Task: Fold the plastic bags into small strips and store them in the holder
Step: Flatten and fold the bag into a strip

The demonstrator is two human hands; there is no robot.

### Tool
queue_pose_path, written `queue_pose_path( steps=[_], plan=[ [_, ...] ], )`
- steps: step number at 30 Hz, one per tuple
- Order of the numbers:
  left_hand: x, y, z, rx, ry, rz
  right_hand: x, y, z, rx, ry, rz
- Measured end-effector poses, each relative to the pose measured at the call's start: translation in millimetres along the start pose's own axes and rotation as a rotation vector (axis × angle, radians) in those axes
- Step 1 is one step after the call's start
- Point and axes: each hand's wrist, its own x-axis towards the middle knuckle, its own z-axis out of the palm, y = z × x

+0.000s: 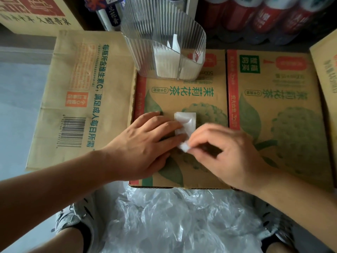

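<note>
A white plastic bag folded into a short strip (186, 120) lies on the top of a cardboard tea box (182, 92). My left hand (144, 141) lies flat with straight fingers pressing the strip's left side. My right hand (222, 148) pinches the strip's near end between thumb and fingertips and lifts it slightly. A clear ribbed plastic holder (164, 42) stands at the far edge of the same box, with folded white bags (164, 63) inside it. Loose clear plastic bags (182, 220) lie in a heap on the floor below the box's near edge.
A flattened cardboard box (82, 92) lies to the left, and a second tea box (277, 106) sits to the right. Red-labelled bottles (264, 17) stand in packs at the back. My shoes (73, 218) flank the bag heap.
</note>
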Motion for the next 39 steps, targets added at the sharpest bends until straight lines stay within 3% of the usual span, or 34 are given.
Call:
queue_pose_path(
  steps=[4,12,28,31,34,36,39],
  plan=[
    [-2.7,-6.9,-0.8,-0.007,-0.037,0.016,27.3,1.0,-12.4,0.051,0.059,0.202],
    [-7.0,-13.5,-2.0,-0.066,-0.067,0.041,63.9,21.1,-9.8,-0.085,-0.060,0.379],
    [-5.4,-10.6,-5.8,-0.140,-0.051,-0.010,71.4,22.0,-8.5,-0.292,-0.146,0.386],
    [0.6,-7.4,-10.5,-0.333,0.052,-0.120,64.0,19.3,-13.0,-0.146,-0.108,0.407],
    [16.5,-0.1,-16.6,-0.678,0.210,-0.464,59.7,15.5,-17.1,0.082,-0.026,0.420],
    [33.3,2.7,-23.3,-0.942,0.204,-0.693,58.5,12.6,-17.8,0.237,0.038,0.393],
    [50.7,0.6,-30.6,-1.212,0.081,-0.803,56.7,8.4,-18.8,0.357,0.116,0.357]
  ],
)
